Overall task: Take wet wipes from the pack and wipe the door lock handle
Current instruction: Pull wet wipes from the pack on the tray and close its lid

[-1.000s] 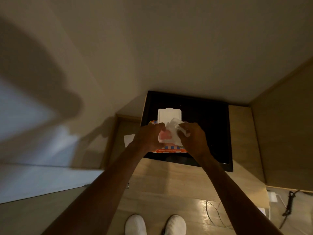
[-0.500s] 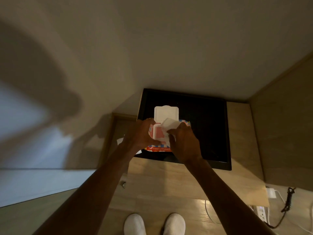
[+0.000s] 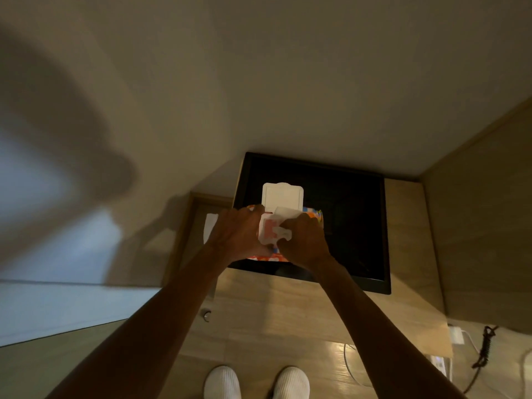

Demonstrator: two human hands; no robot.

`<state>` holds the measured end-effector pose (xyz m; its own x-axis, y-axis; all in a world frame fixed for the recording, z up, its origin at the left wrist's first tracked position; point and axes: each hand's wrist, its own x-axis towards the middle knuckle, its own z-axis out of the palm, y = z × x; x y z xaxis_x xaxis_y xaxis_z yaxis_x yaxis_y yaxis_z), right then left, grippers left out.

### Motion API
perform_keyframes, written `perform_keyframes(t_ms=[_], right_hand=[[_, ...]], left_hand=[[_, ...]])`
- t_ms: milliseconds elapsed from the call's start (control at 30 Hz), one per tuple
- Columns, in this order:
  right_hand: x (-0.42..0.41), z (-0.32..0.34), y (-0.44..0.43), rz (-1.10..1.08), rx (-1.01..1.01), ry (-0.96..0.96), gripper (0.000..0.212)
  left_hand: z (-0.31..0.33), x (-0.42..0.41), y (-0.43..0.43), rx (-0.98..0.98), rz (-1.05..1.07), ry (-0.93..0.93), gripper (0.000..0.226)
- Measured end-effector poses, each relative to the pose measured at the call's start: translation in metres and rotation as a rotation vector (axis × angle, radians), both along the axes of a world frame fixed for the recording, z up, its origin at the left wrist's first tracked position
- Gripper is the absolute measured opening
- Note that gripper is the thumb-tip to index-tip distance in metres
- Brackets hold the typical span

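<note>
Since half a second ago the right hand (image 3: 302, 240) has slid a little toward the near edge of the pack, and the white sheet it pinches now stands out further from the opening; the left hand (image 3: 239, 234) has kept its place on the pack's left side.

The right hand is closed around the white wet wipe (image 3: 283, 218), fingers curled over it, one corner of the sheet poking up past the knuckles. The left hand is wrapped on the left end of the bright orange, patterned soft pack of wipes (image 3: 264, 257), thumb over the top, holding it down. Between the two hands shows the pack's white plastic dispenser frame with a reddish opening (image 3: 269, 228). Its white hinged flip lid (image 3: 282, 196) stands open, tipped back on the far side.

The pack lies on a flat black square surface (image 3: 357, 226) set on a pale wood-grain counter (image 3: 276, 312). A small white paper-like scrap (image 3: 209, 226) lies just left of the left hand, off the black surface. Below the forearms two white slippers (image 3: 256, 383) stand on the floor, and dark cables with a white plug (image 3: 472, 347) lie at the lower right. No door lock handle is in view.
</note>
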<state>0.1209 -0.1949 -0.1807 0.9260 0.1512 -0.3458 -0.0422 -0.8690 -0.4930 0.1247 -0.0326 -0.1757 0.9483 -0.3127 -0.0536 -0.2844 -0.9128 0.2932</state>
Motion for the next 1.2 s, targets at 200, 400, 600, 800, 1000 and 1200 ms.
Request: perform_keyframes(t_ms=[200,400,600,800,1000,1200], right_hand=[[0.011,0.006,-0.008,0.114,-0.044,0.026,0.024],[0.003,0.012,-0.014,0.081,-0.026,-0.101,0.019],[-0.005,0.014,-0.011,0.066,-0.015,-0.167,0.027],[-0.014,0.006,-0.021,0.203,-0.047,-0.195,0.028],[0.001,-0.003,-0.022,0.125,-0.008,-0.167,0.020],[0.006,-0.002,-0.019,0.054,0.034,-0.167,0.027]], left_hand=[[-0.002,-0.005,0.003,-0.058,0.001,0.000,0.085],[0.001,-0.007,0.003,-0.069,0.000,0.018,0.086],[-0.002,-0.009,0.005,-0.094,0.020,0.023,0.087],[0.000,-0.008,0.005,-0.067,0.055,-0.016,0.087],[-0.004,-0.011,0.008,-0.083,0.100,0.036,0.076],[0.001,-0.010,0.008,-0.387,0.168,0.211,0.081]])
